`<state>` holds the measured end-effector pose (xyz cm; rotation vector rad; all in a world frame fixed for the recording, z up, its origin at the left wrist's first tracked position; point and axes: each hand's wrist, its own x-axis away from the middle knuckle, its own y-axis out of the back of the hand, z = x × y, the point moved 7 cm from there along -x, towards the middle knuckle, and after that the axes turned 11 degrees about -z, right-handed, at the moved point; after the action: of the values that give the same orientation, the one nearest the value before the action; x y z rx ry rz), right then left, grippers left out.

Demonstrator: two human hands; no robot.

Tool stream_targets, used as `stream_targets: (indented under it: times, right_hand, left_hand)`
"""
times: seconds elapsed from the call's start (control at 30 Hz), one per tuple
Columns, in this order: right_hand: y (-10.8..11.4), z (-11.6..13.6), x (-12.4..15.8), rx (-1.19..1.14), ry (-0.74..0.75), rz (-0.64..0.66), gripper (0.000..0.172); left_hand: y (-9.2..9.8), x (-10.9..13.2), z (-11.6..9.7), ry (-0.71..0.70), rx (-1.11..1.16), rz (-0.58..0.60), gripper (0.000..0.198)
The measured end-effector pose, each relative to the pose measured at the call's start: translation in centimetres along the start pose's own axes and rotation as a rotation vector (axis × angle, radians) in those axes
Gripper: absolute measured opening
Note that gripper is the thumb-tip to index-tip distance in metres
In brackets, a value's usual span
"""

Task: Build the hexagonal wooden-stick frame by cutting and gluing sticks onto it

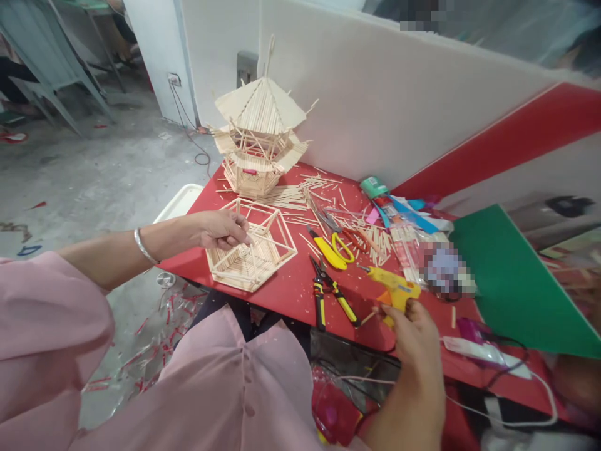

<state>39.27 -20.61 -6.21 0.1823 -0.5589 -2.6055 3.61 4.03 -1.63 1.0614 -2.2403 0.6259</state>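
My left hand (225, 230) is closed in a pinch over a hexagonal frame of thin wooden sticks (277, 260) with a slatted floor. What its fingertips hold, or whether they grip the frame, I cannot make out. At the right, my right hand (413, 326) has thumb and finger closed around a short wooden stick (369, 317). Just behind those fingers is a yellow glue gun (394, 286), its handle partly hidden; whether the hand touches it I cannot tell. Black-and-yellow pliers (331, 291) lie between the hands, jaws pointing away from me.
A stick-built pagoda (263, 134) stands at the red table's (277, 313) far corner. Loose sticks (375, 244), yellow-handled scissors (345, 249) and a yellow-handled tool (327, 249) lie mid-table. Plastic packets (408, 250) and a green board (526, 275) are right. A white cable (547, 388) hangs in front.
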Motion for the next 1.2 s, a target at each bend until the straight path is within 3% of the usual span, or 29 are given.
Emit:
stream_targets:
  times: [0.1, 0.17, 0.27, 0.43, 0.57, 0.67, 1.0, 1.2]
  right_hand:
    - [-1.7, 4.2, 3.6, -0.084, 0.004, 0.056, 0.028]
    - [-3.6, 7.9, 6.1, -0.051, 0.117, 0.151, 0.022]
    - [-7.2, 12.5, 9.3, 0.060, 0.333, 0.280, 0.030]
    - [-10.9, 16.5, 11.3, 0.413, 0.699, -0.092, 0.044]
    - [-13.2, 17.5, 12.4, 0.551, 0.935, -0.217, 0.033]
    - [-13.7, 17.8, 12.7, 0.605, 1.015, -0.261, 0.027]
    - [-13.0, 18.1, 12.7, 0.598, 1.018, -0.283, 0.027]
    - [-12.0, 17.1, 12.4, 0.564, 0.937, -0.261, 0.029]
  left_hand:
    - [0.1, -0.2, 0.0, 0.000, -0.017, 0.016, 0.039]
    - [0.0, -0.2, 0.0, -0.001, -0.044, 0.038, 0.041]
    - [-0.1, -0.1, 0.0, 0.002, -0.110, 0.052, 0.042]
    - [-0.1, 0.2, -0.2, 0.008, -0.187, 0.015, 0.044]
    - [0.2, 0.3, -0.4, 0.008, -0.194, -0.030, 0.046]
    - [0.3, 0.2, -0.4, 0.015, -0.209, -0.036, 0.047]
    - [0.2, 0.0, -0.5, 0.003, -0.242, -0.020, 0.040]
    - [-0.2, 0.2, -0.5, -0.033, -0.271, 0.093, 0.021]
